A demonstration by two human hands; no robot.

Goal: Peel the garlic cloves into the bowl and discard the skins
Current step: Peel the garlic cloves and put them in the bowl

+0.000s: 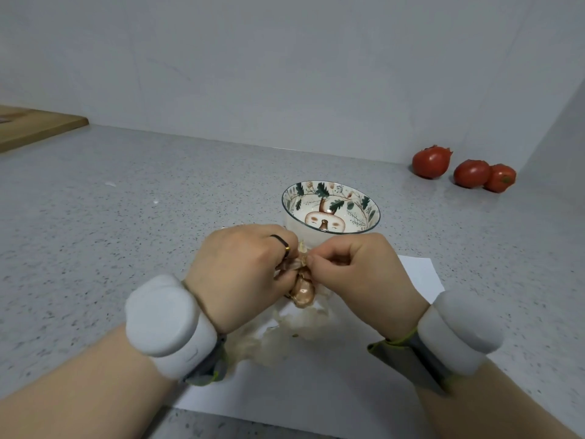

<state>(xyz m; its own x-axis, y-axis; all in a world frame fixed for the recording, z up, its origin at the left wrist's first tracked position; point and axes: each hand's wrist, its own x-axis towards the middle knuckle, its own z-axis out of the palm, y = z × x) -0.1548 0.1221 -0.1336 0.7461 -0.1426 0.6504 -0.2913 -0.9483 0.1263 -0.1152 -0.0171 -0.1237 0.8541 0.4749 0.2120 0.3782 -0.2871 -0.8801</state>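
Grips garlic clove (303, 291) in left hand (240, 274) over paper (316, 381), likely to catch skins (294, 324). Pinches peel (302, 248) with right hand (357, 270)

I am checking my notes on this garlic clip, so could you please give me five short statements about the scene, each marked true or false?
1. The left hand and the right hand both hold the brown-skinned garlic above the white paper sheet. True.
2. The leaf-patterned ceramic bowl is full of peeled cloves. False: no cloves show in its visible inside.
3. Three red tomatoes lie at the far right of the speckled grey counter. True.
4. The wooden cutting board lies beside the tomatoes. False: it lies at the far left.
5. The loose papery garlic skins lie in the bowl. False: they lie on the paper sheet, below the hands.
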